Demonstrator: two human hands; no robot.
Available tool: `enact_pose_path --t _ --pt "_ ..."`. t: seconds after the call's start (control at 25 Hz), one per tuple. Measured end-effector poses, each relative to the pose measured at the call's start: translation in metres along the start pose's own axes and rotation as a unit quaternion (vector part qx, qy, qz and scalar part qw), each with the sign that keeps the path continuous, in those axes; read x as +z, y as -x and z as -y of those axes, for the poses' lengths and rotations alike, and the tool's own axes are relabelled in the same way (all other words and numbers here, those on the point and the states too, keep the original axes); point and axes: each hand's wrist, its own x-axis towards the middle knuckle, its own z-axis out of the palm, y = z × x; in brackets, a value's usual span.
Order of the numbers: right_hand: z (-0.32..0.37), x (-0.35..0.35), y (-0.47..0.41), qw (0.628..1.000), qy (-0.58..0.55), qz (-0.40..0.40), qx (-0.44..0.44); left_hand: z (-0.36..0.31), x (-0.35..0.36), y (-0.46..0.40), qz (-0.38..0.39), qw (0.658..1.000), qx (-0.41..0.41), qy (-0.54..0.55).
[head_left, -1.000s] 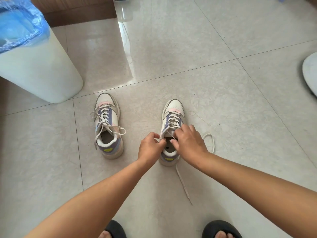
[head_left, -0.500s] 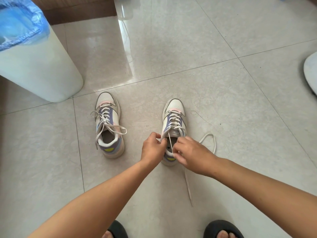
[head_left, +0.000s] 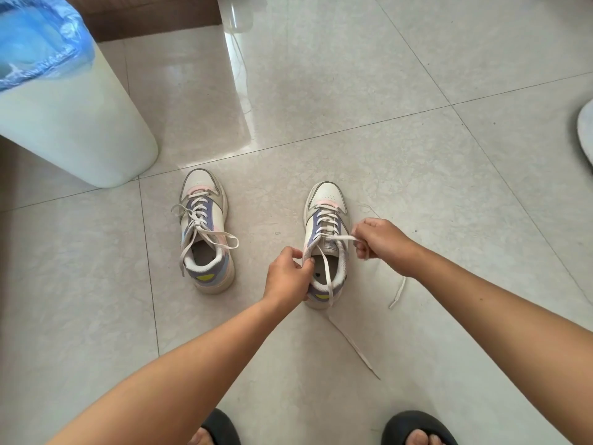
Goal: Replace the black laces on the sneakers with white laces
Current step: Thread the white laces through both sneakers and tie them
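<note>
Two white, pink and purple sneakers stand on the tiled floor, toes pointing away. The left sneaker (head_left: 205, 232) is laced in white with its ends lying loose over the opening. On the right sneaker (head_left: 325, 220), the white lace (head_left: 343, 238) runs taut from the top eyelets to the right. My right hand (head_left: 382, 242) is closed on that lace beside the shoe. At the left edge of the shoe's collar, my left hand (head_left: 288, 274) pinches the rim. Another lace end crosses the opening and trails over the floor toward me. No black lace is in view.
A white bin (head_left: 70, 120) with a blue liner stands at the far left. A wooden base runs along the back wall. A white object (head_left: 585, 133) sits at the right edge. My feet in black slippers (head_left: 417, 428) are at the bottom.
My right hand has moved from over the shoe's opening out to the right, drawing the lace taut sideways. My left hand has stayed at the collar's left edge.
</note>
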Motion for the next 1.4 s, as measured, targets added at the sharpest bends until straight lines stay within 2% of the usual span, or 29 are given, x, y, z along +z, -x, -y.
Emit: enact_pose_path --t 0.04,0.08,0.12,0.16,0.2,0.28,0.32,0.36,0.44,0.52,0.72,0.84,1.0,1.08,1.16,1.24,1.32,1.4 --pt "0.001 -0.006 0.004 1.0 0.0 0.013 0.007 -0.001 0.0 0.0 0.001 1.0 -0.007 0.007" --pt "-0.001 -0.014 0.006 0.997 0.074 0.017 -0.007 -0.001 0.0 0.001 0.001 1.0 -0.014 0.014" --pt "-0.005 -0.021 0.009 0.981 0.19 0.014 -0.039 -0.001 -0.001 0.001 0.001 1.0 -0.02 0.018" --pt "-0.01 -0.027 0.011 0.946 0.31 -0.001 -0.095 -0.002 -0.001 0.001 0.001 0.999 -0.024 0.021" --pt "-0.017 -0.033 0.012 0.893 0.409 -0.04 -0.183 -0.002 -0.001 0.001 0.0 0.999 -0.026 0.024" --pt "-0.034 -0.052 0.012 0.755 0.53 -0.125 -0.366 -0.002 -0.002 0.0 -0.002 0.999 -0.029 0.027" --pt "-0.04 -0.064 0.014 0.705 0.563 -0.142 -0.406 -0.002 -0.002 0.0 -0.004 0.999 -0.03 0.027" --pt "-0.046 -0.078 0.015 0.674 0.587 -0.15 -0.423 -0.002 -0.002 0.0 -0.006 0.999 -0.03 0.027" --pt "-0.057 -0.106 0.019 0.644 0.614 -0.171 -0.424 -0.001 -0.003 -0.001 -0.011 0.999 -0.031 0.025" --pt "-0.066 -0.128 0.027 0.643 0.616 -0.188 -0.415 0.0 -0.005 -0.002 -0.016 0.999 -0.029 0.023" --pt "-0.079 -0.151 0.043 0.597 0.667 -0.144 -0.421 -0.003 -0.002 0.0 -0.023 0.999 -0.021 0.012" --pt "-0.076 -0.165 0.048 0.601 0.663 -0.147 -0.421 -0.004 -0.002 0.002 -0.026 0.999 -0.02 0.009" --pt "-0.073 -0.175 0.047 0.579 0.651 -0.19 -0.452 -0.005 -0.003 0.001 -0.031 0.999 -0.021 0.007" --pt "-0.078 -0.19 0.045 0.585 0.637 -0.235 -0.444 -0.004 -0.004 0.0 -0.035 0.999 -0.021 0.005" --pt "-0.084 -0.209 0.045 0.602 0.625 -0.306 -0.392 -0.002 -0.006 -0.001 -0.043 0.999 -0.023 0.001" --pt "-0.09 -0.216 0.046 0.666 0.575 -0.372 -0.295 -0.003 -0.007 -0.001 -0.051 0.998 -0.026 -0.001" --pt "-0.087 -0.21 0.048 0.776 0.476 -0.385 -0.15 -0.004 -0.008 0.0 -0.057 0.998 -0.028 -0.011" --pt "-0.089 -0.201 0.044 0.859 0.34 -0.383 -0.019 -0.005 -0.009 0.001 -0.056 0.998 -0.032 -0.025"
